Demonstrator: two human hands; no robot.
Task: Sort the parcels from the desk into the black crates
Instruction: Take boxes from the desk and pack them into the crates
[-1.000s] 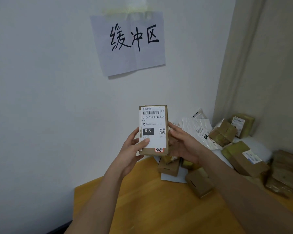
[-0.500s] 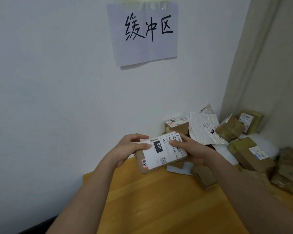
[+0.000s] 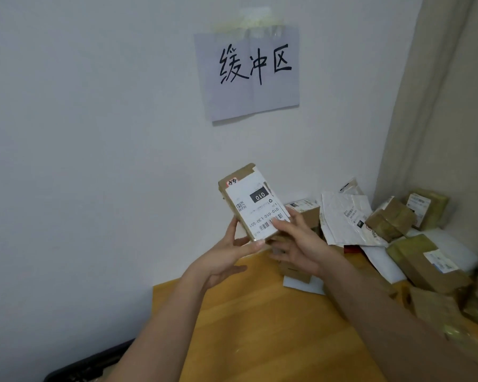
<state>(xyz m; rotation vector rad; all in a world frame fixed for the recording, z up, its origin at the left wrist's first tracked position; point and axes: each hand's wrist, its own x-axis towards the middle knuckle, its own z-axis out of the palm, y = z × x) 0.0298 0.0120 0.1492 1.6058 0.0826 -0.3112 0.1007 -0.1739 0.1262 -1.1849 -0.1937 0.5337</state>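
Head view: one person's two bare forearms reach over a wooden desk [image 3: 260,340] set in a room corner.
Parcel in hand, count: one small cardboard parcel [image 3: 253,201], held in the air above the desk's far edge, white label facing the camera, the label's "010" block reading upside down.
Parcels on desk, count: at least seven brown boxes visible, piled from 1 to 4 o'clock of the held parcel; exact total cannot be told, as the right edge is blurred.
Mailers, count: two white plastic mailers [image 3: 345,219] seen among the boxes, at 3 o'clock of the held parcel.
Crates, count: one black crate [image 3: 94,366], partly visible at 7 o'clock, below the desk's left edge.
Wall sign, count: one paper sign [image 3: 247,74] with three handwritten characters, at 12 o'clock.
Change from earlier frames: half a second ago the parcel lay nearly flat and low between both hands; it now stands tilted, top leaning left, raised higher, label turned end for end against the view a second ago.
Left hand [image 3: 226,257]: palm up under the parcel's lower corner, thumb and fingertips pinching its bottom edge.
Right hand [image 3: 298,244]: fingers curled round the parcel's lower right side, thumb pressed on the label.
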